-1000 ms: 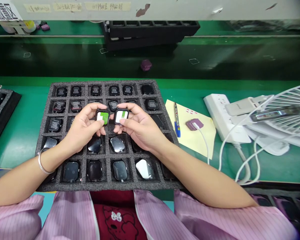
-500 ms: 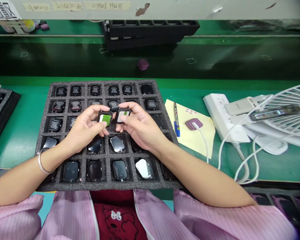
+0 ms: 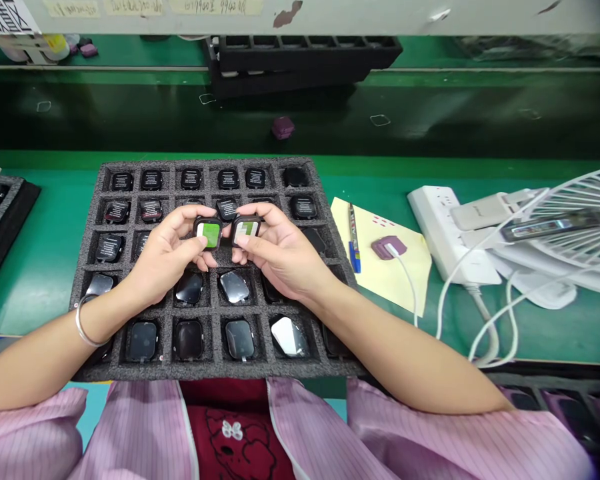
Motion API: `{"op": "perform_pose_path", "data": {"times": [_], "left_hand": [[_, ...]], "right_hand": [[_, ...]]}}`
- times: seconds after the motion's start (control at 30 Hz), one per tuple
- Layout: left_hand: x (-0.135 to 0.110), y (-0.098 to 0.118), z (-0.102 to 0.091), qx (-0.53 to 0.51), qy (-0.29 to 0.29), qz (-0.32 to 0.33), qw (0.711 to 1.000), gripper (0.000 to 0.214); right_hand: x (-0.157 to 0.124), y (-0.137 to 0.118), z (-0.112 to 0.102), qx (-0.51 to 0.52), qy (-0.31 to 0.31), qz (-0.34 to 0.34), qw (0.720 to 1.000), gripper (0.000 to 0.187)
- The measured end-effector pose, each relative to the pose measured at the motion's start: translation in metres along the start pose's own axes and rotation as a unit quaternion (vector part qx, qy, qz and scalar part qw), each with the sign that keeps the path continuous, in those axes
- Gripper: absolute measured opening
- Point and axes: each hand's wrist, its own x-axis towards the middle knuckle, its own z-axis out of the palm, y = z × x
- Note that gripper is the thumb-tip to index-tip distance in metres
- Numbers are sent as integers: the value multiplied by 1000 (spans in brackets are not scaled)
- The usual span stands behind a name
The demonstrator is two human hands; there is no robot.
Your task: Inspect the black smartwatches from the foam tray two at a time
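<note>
My left hand (image 3: pixel 173 250) is closed on a square smartwatch body (image 3: pixel 210 231) whose lit screen is mostly green, with white at its left side. A second smartwatch body (image 3: pixel 245 229), its screen patched in white and green, is pinched in my right hand (image 3: pixel 280 250). Both thumbs rest on the screens. The two watches are held side by side above a dark grey foam tray (image 3: pixel 213 312). Similar strapless watches lie in the tray's compartments, such as a shiny dark one (image 3: pixel 235 287) and one with a white film (image 3: pixel 288 335). My hands and forearms hide several compartments.
To the right are yellow paper (image 3: pixel 395 277), a marker pen (image 3: pixel 354 240), a purple charger block (image 3: pixel 389 247), a white power strip (image 3: pixel 450 233) with cables and a fan (image 3: pixel 580 227). Black trays (image 3: pixel 300 60) are stacked behind. Another tray (image 3: pixel 10 227) lies at left.
Green now covers more of the left watch's screen. White and green patches on the right watch's screen have shifted. Both hands keep their hold, with thumbs slightly moved.
</note>
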Motion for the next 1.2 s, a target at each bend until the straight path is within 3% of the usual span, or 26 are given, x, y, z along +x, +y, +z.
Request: {"op": "perform_pose_path", "data": {"times": [0.5, 0.67, 0.83, 1.2], "left_hand": [[1, -4, -2, -11, -13, 12, 1000, 53], [0, -3, -2, -12, -25, -6, 1000, 30], [0, -3, -1, -7, -12, -12, 1000, 22], [0, -5, -3, -44, -22, 5, 999, 42]], "right_hand": [[0, 0, 0, 1, 6, 0, 1000, 56], [1, 1, -2, -1, 8, -8, 1000, 41], [1, 2, -2, 4, 5, -9, 1000, 49], [1, 2, -2, -11, 7, -16, 1000, 57]]}}
